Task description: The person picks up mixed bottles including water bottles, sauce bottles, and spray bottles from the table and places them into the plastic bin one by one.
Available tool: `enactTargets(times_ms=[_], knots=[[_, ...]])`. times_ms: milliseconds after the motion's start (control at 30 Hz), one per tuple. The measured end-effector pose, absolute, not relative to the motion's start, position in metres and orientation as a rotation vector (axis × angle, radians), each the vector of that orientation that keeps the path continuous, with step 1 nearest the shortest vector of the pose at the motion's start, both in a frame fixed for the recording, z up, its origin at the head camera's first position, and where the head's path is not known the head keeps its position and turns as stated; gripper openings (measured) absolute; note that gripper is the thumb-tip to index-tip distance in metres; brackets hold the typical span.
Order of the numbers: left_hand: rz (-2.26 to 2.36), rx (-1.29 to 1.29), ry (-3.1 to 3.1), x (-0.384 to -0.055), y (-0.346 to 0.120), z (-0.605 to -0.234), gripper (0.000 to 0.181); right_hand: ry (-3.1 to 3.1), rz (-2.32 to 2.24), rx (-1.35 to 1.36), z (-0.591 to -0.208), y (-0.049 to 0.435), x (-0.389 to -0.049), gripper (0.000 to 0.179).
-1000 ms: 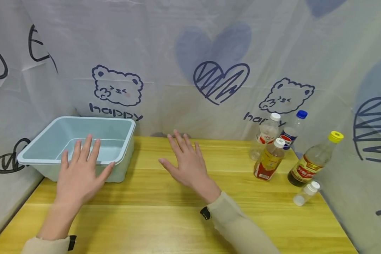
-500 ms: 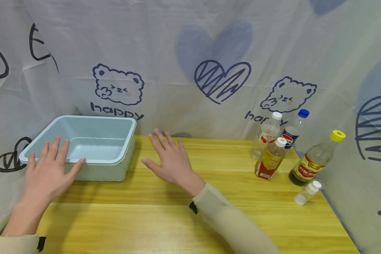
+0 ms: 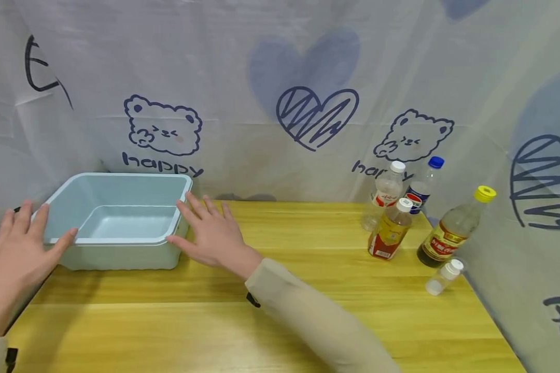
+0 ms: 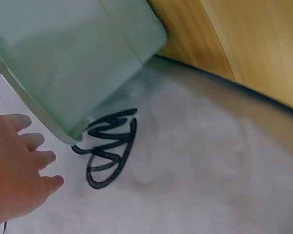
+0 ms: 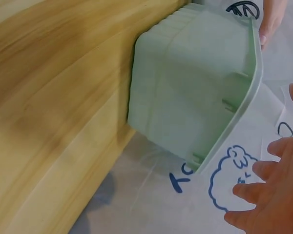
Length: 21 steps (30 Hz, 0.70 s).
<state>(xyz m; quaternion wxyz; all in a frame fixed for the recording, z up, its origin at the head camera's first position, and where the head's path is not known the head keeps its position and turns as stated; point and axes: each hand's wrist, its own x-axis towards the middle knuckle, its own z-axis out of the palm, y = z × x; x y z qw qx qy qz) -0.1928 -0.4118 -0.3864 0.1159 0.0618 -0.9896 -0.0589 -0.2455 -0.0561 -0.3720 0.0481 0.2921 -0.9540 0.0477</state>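
Observation:
A pale blue-green plastic basin (image 3: 121,255) stands at the back left of the wooden table (image 3: 177,331); its visible inside holds nothing. My left hand (image 3: 16,254) is at the basin's left front corner, fingers spread and straight. In the left wrist view the left hand (image 4: 19,165) shows beside the basin's rim (image 4: 36,109). My right hand (image 3: 214,230) is by the basin's right side, its fingers straight and near the rim. The right wrist view has the right hand (image 5: 271,187) a little apart from the basin wall (image 5: 185,92). Whether either hand touches the rim I cannot tell.
Several bottles stand at the right: a clear one with a white cap (image 3: 385,197), a blue-capped Pepsi bottle (image 3: 421,189), a red-and-yellow labelled drink bottle (image 3: 390,233), a yellow-capped sauce bottle (image 3: 450,233) and a small white-capped bottle (image 3: 443,278). A printed curtain (image 3: 242,140) hangs behind.
Both hands have moved left, the left from in front of the basin to its left front corner, the right from mid-table to the basin's right side. The basin and bottles stay in place.

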Motion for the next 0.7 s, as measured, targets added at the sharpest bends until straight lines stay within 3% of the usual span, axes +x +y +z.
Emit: enactTargets(times_ms=[700], knots=[[-0.218, 0.075, -2.905, -0.213, -0.448, -0.397, 0.095, -2.988, 0.069, 0.838, -0.385, -0.087, -0.26, 0.079]])
